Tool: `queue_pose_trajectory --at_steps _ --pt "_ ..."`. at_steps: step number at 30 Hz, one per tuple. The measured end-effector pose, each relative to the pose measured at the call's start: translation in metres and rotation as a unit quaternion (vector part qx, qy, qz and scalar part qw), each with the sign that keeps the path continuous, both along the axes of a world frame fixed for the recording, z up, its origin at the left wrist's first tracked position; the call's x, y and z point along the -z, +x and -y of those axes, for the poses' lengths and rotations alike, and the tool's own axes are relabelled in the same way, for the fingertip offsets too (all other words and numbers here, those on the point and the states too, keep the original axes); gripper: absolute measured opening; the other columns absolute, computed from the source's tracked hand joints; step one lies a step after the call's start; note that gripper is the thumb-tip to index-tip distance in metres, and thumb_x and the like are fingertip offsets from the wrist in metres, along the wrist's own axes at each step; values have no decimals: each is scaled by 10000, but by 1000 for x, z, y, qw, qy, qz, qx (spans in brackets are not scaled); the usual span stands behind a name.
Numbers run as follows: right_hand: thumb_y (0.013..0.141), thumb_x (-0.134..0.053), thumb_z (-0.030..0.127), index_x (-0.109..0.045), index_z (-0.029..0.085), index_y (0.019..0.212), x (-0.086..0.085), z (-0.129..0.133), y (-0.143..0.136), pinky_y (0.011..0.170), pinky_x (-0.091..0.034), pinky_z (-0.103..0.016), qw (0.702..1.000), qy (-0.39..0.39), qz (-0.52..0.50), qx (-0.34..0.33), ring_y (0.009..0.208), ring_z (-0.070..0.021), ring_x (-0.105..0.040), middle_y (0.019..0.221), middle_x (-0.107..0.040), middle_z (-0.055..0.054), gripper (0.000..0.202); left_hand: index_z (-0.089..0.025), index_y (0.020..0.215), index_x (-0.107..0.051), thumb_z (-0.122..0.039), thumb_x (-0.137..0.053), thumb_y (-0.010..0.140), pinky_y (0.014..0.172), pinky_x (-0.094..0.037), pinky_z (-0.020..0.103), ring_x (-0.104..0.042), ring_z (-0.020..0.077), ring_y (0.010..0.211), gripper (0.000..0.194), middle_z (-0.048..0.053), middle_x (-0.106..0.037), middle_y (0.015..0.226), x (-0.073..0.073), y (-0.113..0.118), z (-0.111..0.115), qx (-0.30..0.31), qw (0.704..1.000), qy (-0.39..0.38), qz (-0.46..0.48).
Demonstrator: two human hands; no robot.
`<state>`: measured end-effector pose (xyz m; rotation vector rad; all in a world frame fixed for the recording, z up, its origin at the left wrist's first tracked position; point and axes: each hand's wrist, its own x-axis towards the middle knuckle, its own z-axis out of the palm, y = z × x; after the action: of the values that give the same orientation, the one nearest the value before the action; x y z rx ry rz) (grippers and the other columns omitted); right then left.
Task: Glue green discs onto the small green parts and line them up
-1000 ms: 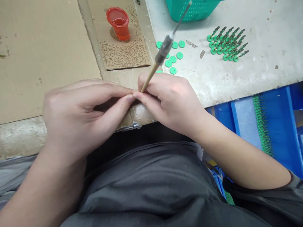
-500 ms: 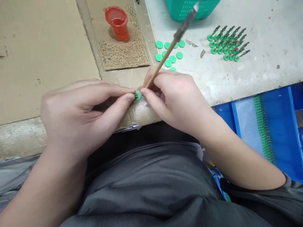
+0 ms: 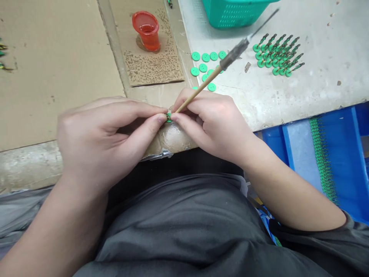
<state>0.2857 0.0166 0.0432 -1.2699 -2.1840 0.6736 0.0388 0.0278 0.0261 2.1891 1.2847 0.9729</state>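
Observation:
Between thumb and forefinger, my left hand (image 3: 100,134) pinches a small green disc (image 3: 169,119) with a dark and gold bit on it, low over the table's front edge. My right hand (image 3: 213,121) is closed around a thin wooden stick (image 3: 198,89) that slants up to the right. Its far end has a dark wrapped section and a fine thin tip. The right thumb and fingertips meet the green disc too, partly covering it. Several loose green two-holed discs (image 3: 203,68) lie just beyond my right hand.
A red cup (image 3: 150,41) of liquid stands on spotted cardboard (image 3: 155,71). Behind is a green basket (image 3: 230,15). Rows of green discs with dark twisted stems (image 3: 278,55) stand at right. A blue bin (image 3: 346,161) below the edge holds more. Dark-green pieces (image 3: 2,57) lie far left.
Both hands have stayed close together at the disc. My right fingertips have closed in over the disc, and the stick has tilted lower to the right. The view has shifted slightly.

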Motion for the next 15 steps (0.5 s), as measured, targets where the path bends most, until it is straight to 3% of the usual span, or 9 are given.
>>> queue_pose_trajectory --at_steps 7,15 --pt "1247 -554 255 -797 161 1270 1 4 -3 1132 -616 -358 997 71 24 -28 1219 -237 -817 1282 -880 -72 262 -334 1153 -936 -393 -817 1101 872 -601 277 -850 156 984 143 -38 -917 1076 -1 2 1 4 1000 16 -3" --pt "1246 -538 259 -772 201 1267 -3 2 -12 1063 -615 -361 998 57 31 -17 1134 -253 -799 1224 -864 -66 242 -304 1138 -933 -377 -817 1096 878 -617 291 -858 175 975 143 -28 -909 1054 0 2 0 12 999 30 -1"
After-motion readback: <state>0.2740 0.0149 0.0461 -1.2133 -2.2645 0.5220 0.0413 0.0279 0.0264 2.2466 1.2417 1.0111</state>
